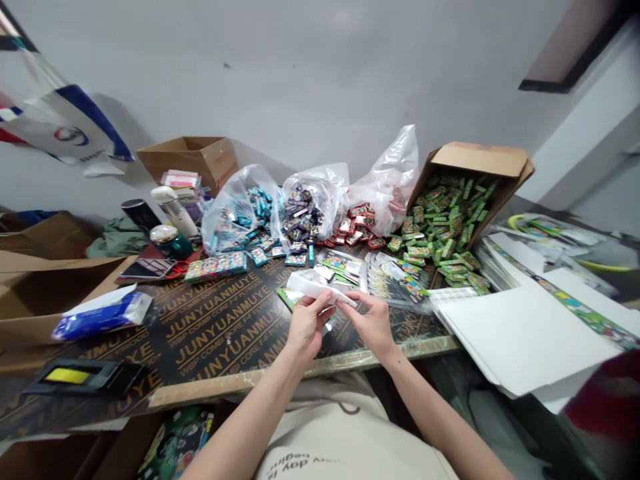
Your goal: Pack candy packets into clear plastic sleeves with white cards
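Observation:
Both my hands meet over the front edge of a dark printed board (215, 333). My left hand (306, 327) and my right hand (369, 323) each pinch a small clear plastic sleeve (317, 287) held between them. Just beyond it lie flat clear packets with colourful cards (350, 267). Behind these stand three clear bags: one of blue packets (240, 213), one of dark packets (305, 210), one of red packets (373, 200).
A tipped cardboard box (475, 167) spills green packets (440, 233) at the right. White sheets (520, 327) lie stacked to the right. On the left are a blue pouch (103, 317), a black and yellow tool (80, 377), bottles (173, 210), and open boxes (193, 157).

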`<action>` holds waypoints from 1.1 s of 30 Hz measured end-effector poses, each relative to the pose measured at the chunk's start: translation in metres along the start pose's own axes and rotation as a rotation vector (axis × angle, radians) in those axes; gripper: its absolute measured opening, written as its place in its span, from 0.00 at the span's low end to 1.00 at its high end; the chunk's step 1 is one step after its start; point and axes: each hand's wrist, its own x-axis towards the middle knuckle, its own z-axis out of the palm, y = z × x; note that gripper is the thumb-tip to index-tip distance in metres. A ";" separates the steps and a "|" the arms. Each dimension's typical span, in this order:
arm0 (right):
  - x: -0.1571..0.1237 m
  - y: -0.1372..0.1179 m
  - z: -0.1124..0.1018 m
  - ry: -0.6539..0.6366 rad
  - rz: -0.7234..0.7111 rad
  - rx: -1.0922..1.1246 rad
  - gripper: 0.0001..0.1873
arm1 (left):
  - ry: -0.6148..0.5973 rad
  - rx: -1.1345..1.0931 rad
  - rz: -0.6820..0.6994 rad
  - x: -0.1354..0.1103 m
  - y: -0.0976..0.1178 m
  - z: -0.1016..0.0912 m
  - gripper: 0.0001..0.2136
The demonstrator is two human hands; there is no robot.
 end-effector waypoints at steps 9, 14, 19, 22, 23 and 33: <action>0.055 0.058 -0.065 -0.502 0.217 0.078 0.18 | -0.357 0.985 0.295 0.062 -0.001 0.008 0.19; 0.090 0.140 -0.103 -0.344 0.387 -0.403 0.28 | -0.326 1.094 -0.029 0.118 -0.070 0.003 0.14; 0.094 0.212 -0.134 -0.055 0.690 -0.999 0.45 | -0.234 1.227 -0.018 0.149 -0.112 -0.006 0.08; 0.091 0.233 -0.139 0.100 0.587 -0.893 0.37 | -0.233 1.298 0.063 0.151 -0.120 -0.005 0.10; 0.091 0.235 -0.141 0.166 0.531 -0.795 0.33 | -0.240 1.310 0.096 0.150 -0.122 -0.005 0.14; 0.074 0.200 -0.156 -0.231 0.509 0.146 0.22 | -0.503 1.260 0.038 0.176 -0.130 -0.003 0.14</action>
